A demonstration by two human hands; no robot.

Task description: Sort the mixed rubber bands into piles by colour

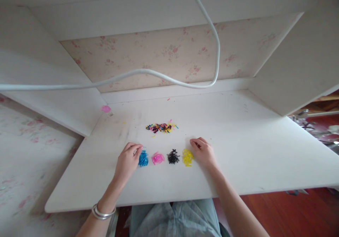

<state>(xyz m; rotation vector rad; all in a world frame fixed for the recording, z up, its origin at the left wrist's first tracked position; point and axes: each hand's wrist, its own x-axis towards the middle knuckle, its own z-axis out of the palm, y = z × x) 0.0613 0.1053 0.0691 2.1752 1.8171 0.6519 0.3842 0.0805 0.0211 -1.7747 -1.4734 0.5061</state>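
Observation:
On a white desk [238,152], four small sorted piles of tiny elastic bands lie in a row: blue [143,158], pink [158,158], black [173,156] and yellow [188,157]. Behind them sits a mixed pile [161,127] of the same colours. My left hand [128,161] rests just left of the blue pile, fingertips pinched together above it; whether a band is between them is too small to see. My right hand [203,151] rests beside the yellow pile with fingers curled, what they hold hidden.
A white cable [148,72] hangs across the view above the desk. White shelf walls close in on both sides, with floral wallpaper [174,53] behind. A pink blob [106,108] sits at the back left corner. Cluttered items [315,127] lie to the right, beyond the desk.

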